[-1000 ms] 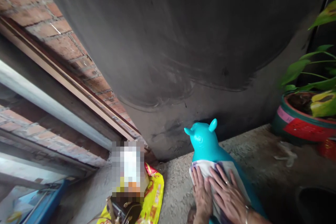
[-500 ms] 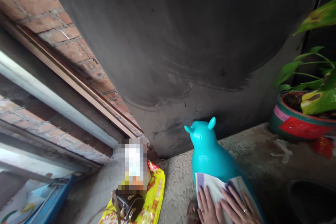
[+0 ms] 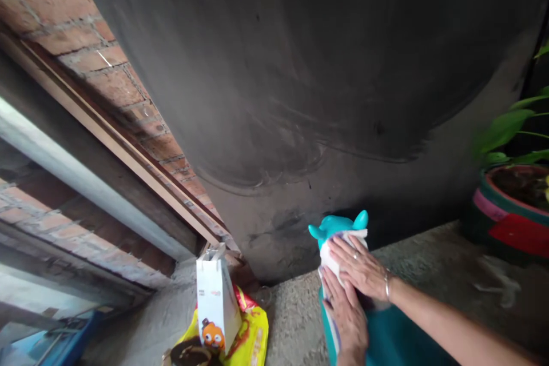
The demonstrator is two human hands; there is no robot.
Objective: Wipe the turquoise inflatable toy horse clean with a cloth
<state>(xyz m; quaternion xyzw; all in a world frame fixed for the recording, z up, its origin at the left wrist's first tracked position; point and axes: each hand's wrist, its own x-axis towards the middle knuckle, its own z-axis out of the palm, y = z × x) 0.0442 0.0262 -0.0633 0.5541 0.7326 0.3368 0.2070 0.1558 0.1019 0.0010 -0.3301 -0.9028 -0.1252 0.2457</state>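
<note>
A turquoise animal-shaped toy (image 3: 337, 224) with two small ears stands on the rough floor, its head facing the dark panel. A white cloth (image 3: 328, 253) with purplish edging lies over the back of its head and neck. My right hand (image 3: 358, 266), with a ring and a bracelet, presses flat on the cloth just below the ears, fingers stretched out. Lower down, my left hand (image 3: 346, 315) lies flat on the cloth over the toy's neck, its fingers extended. The hands and forearm hide part of the cloth and the toy's body.
A large dark panel (image 3: 300, 80) rises in front. On the left are a white paper bag (image 3: 214, 291), a yellow printed bag (image 3: 253, 331) and a dark brown handbag (image 3: 193, 353). A potted plant (image 3: 514, 211) stands at the right. A brick wall (image 3: 115, 80) is at the left.
Both hands have moved up with the cloth, from the toy's back to its neck and head. My view has shifted slightly, so the plant sits farther right.
</note>
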